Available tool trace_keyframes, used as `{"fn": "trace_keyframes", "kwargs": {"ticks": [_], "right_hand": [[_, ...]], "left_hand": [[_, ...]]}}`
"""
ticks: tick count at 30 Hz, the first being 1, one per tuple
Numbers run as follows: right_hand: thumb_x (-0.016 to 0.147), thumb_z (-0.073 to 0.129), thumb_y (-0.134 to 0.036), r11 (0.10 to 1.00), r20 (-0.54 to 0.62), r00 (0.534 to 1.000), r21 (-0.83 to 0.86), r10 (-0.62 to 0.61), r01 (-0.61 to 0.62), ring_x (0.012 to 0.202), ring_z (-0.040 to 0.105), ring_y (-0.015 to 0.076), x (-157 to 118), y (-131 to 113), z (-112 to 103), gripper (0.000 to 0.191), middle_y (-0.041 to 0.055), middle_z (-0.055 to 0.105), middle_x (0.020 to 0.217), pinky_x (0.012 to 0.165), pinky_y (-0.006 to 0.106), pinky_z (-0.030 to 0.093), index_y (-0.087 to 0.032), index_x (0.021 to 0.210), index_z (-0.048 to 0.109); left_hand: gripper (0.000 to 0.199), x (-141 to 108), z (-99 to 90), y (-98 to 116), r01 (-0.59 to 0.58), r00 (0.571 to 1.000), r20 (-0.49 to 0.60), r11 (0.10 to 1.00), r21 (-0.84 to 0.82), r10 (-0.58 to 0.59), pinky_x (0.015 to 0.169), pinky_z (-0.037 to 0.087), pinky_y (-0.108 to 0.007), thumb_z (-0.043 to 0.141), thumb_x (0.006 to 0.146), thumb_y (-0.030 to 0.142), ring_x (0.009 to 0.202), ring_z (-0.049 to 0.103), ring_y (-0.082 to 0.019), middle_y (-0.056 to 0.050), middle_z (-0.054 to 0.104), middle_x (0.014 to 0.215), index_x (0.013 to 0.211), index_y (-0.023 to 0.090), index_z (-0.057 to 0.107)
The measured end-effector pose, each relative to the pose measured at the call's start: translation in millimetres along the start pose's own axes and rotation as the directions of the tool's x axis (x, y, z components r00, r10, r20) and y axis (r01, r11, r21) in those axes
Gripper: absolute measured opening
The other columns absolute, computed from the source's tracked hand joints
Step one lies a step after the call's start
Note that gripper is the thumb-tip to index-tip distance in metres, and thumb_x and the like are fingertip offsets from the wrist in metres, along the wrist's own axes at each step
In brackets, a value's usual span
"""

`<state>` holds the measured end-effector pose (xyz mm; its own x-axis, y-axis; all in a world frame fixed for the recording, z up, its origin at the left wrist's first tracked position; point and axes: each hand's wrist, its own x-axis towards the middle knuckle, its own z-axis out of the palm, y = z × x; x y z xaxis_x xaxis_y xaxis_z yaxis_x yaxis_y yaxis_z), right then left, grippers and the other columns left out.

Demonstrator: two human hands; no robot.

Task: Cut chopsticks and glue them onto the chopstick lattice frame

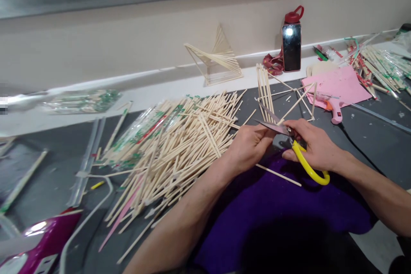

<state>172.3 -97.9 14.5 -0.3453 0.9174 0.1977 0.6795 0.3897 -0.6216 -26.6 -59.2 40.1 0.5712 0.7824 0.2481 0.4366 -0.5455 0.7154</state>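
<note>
My right hand (313,143) is closed around scissors (310,167) with yellow handles; their blades are spread and point left. My left hand (252,143) is pinched closed right by the blades, and what its fingertips hold, if anything, is hidden. A loose wooden stick (279,175) slants out below the left hand, over the purple cloth (272,214). Just beyond the blades stands a small frame of joined sticks (265,90). To the left of my left hand spreads a big pile of thin wooden sticks (186,145).
A finished-looking stick structure (221,68) leans by the wall. A phone (291,47) rests against a red-capped bottle (293,17). On the right lie a pink glue gun (335,109), pink sheets (340,83) and wrapped chopsticks (382,66). A magenta device (48,239) occupies the lower left.
</note>
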Motion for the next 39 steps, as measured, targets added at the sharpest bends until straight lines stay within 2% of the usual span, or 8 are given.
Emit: {"fn": "trace_keyframes", "kwargs": {"ticks": [4,11,18,23,25,29,34,39], "right_hand": [[0.079,0.066,-0.05,1.0,-0.011,1.0,0.02,-0.02,0.02,0.084,0.058,0.0205,-1,0,1,0.058,0.0078,0.062,0.101,0.076,0.036,0.047,-0.017,0.125,0.051],[0.079,0.067,-0.049,0.999,-0.025,0.999,0.024,-0.024,0.025,0.083,0.057,0.0196,-2,0,0,0.059,0.008,0.063,0.102,0.074,0.035,0.046,-0.017,0.125,0.053],[0.078,0.068,-0.045,1.0,-0.053,0.998,-0.001,-0.019,0.019,0.084,0.058,0.0204,0,0,0,0.056,0.0091,0.064,0.104,0.077,0.036,0.046,-0.017,0.125,0.054],[0.077,0.068,-0.043,1.0,-0.07,0.998,-0.016,-0.005,0.004,0.081,0.057,0.0198,1,-2,-3,0.057,0.0094,0.064,0.103,0.074,0.035,0.045,-0.016,0.125,0.053],[0.077,0.068,-0.044,1.0,-0.071,0.997,0.001,0.007,-0.007,0.08,0.056,0.019,1,-2,-4,0.057,0.0085,0.063,0.102,0.073,0.034,0.045,-0.017,0.125,0.053],[0.079,0.066,-0.048,1.0,-0.052,0.998,0.012,0.024,-0.024,0.08,0.056,0.0189,1,-2,-3,0.059,0.0074,0.061,0.102,0.073,0.035,0.046,-0.019,0.127,0.051],[0.078,0.066,-0.05,1.0,-0.028,0.999,-0.007,0.02,-0.02,0.086,0.056,0.0215,2,1,-2,0.063,0.0087,0.059,0.106,0.078,0.039,0.046,-0.018,0.13,0.048],[0.079,0.066,-0.052,0.999,-0.052,0.998,0.016,-0.028,0.029,0.087,0.056,0.0212,2,5,-1,0.062,0.0069,0.058,0.103,0.077,0.038,0.046,-0.022,0.129,0.047]], "left_hand": [[0.032,0,-2.3,1,0.01,1.0,0.014,1.0,-0.02,-0.009,0.046,0.038,-0.024,0.042,0.081,0.016,0.043,0.047,-0.011,0.003,0.052,0.045,0.051,0.022,0.052],[0.042,1,1.5,-1,0.051,0.999,-0.012,0.998,-0.034,-0.052,0.044,0.033,-0.024,0.041,0.087,0.027,0.041,0.044,-0.009,0.001,0.051,0.045,0.046,0.019,0.05],[0.039,3,4.4,-6,0.05,0.996,-0.076,0.998,-0.028,-0.052,0.049,0.038,-0.021,0.046,0.083,0.022,0.047,0.05,-0.009,0.0,0.057,0.05,0.045,0.017,0.054],[0.011,5,8.9,-2,0.089,0.955,-0.248,0.956,-0.28,-0.162,0.052,0.045,-0.02,0.065,0.075,0.028,0.054,0.056,-0.01,0.001,0.066,0.063,0.074,0.017,0.065],[0.009,4,9.5,0,0.108,0.935,-0.298,0.954,-0.28,-0.193,0.05,0.044,-0.02,0.068,0.075,0.026,0.053,0.057,-0.01,0.002,0.067,0.063,0.076,0.018,0.066],[0.007,0,9.6,2,0.064,0.933,-0.339,0.984,-0.166,-0.117,0.049,0.044,-0.018,0.064,0.08,0.021,0.056,0.061,-0.01,0.003,0.069,0.064,0.077,0.02,0.07],[0.017,-1,10.0,1,-0.012,0.949,-0.317,0.998,-0.066,-0.01,0.056,0.048,-0.017,0.06,0.084,0.017,0.056,0.063,-0.008,0.004,0.068,0.063,0.069,0.021,0.068],[0.025,-1,6.9,4,-0.033,0.963,-0.269,0.999,0.012,0.035,0.057,0.049,-0.017,0.056,0.087,0.02,0.055,0.063,-0.008,0.003,0.068,0.061,0.064,0.02,0.065]]}}
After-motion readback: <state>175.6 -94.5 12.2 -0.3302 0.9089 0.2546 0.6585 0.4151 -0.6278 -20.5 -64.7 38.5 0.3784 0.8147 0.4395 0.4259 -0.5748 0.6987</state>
